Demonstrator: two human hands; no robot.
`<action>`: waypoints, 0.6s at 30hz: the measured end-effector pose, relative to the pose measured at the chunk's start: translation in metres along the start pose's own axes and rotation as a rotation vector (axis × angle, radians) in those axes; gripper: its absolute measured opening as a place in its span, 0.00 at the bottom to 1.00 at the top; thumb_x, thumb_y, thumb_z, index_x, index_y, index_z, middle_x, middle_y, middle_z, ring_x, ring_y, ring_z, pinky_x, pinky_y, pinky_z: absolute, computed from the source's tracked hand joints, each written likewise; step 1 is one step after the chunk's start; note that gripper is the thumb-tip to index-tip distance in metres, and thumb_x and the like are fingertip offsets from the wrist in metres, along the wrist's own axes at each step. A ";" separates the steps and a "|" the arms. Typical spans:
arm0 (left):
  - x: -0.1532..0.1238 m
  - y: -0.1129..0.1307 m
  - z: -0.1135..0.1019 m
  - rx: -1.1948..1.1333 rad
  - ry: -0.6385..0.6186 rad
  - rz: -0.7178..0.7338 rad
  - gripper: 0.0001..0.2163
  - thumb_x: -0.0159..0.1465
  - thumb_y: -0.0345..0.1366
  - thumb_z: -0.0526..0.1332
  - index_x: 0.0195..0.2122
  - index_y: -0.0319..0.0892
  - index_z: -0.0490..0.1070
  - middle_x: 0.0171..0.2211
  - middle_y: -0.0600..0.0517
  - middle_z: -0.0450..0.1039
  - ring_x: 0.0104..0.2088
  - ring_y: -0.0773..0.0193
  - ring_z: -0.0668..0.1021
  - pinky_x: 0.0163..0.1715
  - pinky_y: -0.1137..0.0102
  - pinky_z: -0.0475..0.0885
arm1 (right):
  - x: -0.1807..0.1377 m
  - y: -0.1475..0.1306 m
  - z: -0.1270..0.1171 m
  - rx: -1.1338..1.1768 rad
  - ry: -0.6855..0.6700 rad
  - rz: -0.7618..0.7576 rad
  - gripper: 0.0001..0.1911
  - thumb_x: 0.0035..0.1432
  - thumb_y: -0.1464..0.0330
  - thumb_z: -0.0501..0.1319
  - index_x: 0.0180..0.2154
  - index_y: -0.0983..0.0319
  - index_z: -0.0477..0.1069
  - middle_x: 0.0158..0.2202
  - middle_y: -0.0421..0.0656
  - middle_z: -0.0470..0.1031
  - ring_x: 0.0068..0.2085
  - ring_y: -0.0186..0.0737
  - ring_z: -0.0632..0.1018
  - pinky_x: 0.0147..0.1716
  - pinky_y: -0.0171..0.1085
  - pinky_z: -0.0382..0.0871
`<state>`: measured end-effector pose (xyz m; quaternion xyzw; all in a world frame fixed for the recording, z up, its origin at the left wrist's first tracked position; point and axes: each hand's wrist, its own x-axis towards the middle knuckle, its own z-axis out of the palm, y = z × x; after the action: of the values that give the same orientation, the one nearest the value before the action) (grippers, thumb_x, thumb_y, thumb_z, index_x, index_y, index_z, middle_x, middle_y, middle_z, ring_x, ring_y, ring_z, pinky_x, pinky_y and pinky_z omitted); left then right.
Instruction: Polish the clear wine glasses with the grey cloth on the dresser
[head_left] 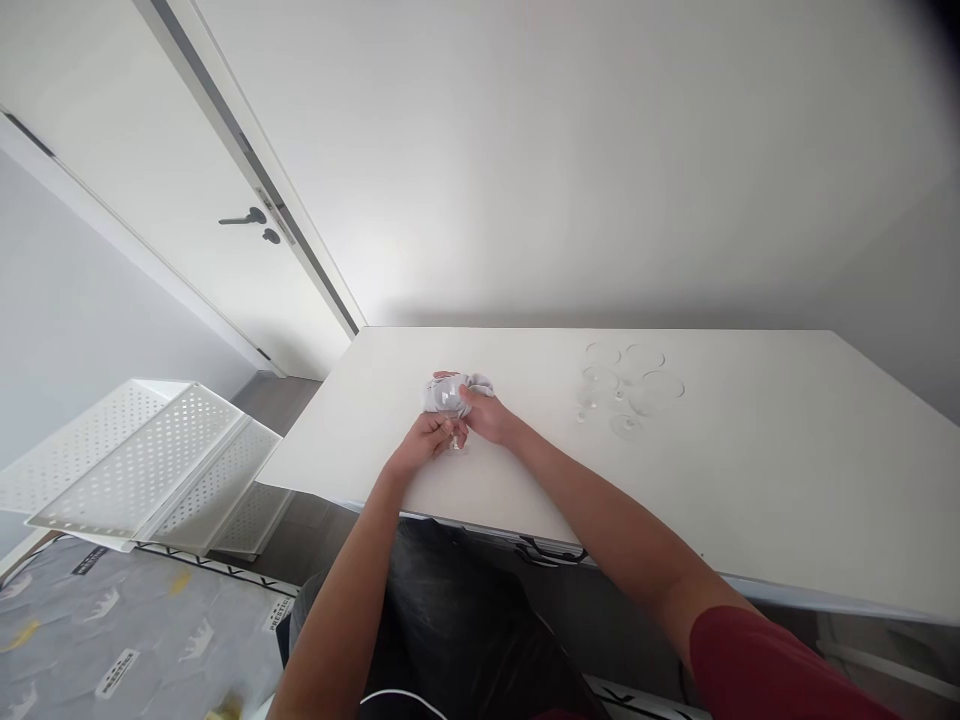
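A clear stemmed glass [448, 396] is tilted between my hands above the left part of the white table. My left hand [430, 438] is closed around its stem, near the foot. A light grey cloth [480, 382] is wrapped around the glass bowl. My right hand [484, 412] presses the cloth against the bowl, thumb on the near side; its other fingers are mostly hidden behind the cloth and glass. To the right, apart from both hands, a group of several clear stemmed glasses [656, 393] is on the table.
The white table [750, 450] runs along a wall. White perforated shelves [142, 470] stand at the left, beside a grey patterned mattress [157, 620]. A door with a dark handle [244, 217] is at the back left. Dark drawer handles [551, 551] sit under the table's front edge.
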<state>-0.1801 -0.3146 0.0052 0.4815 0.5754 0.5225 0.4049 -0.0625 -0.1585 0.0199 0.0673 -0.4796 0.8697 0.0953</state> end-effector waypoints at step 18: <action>0.001 -0.003 0.009 0.363 0.537 0.042 0.19 0.70 0.49 0.61 0.28 0.41 0.77 0.31 0.50 0.78 0.26 0.64 0.72 0.26 0.70 0.62 | 0.002 0.011 0.026 -0.335 0.337 -0.305 0.32 0.66 0.49 0.62 0.67 0.51 0.66 0.65 0.47 0.69 0.59 0.49 0.72 0.45 0.42 0.74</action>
<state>-0.1719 -0.3113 0.0013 0.4027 0.7355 0.5279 0.1352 -0.0664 -0.1857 0.0252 -0.0236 -0.5785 0.7527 0.3134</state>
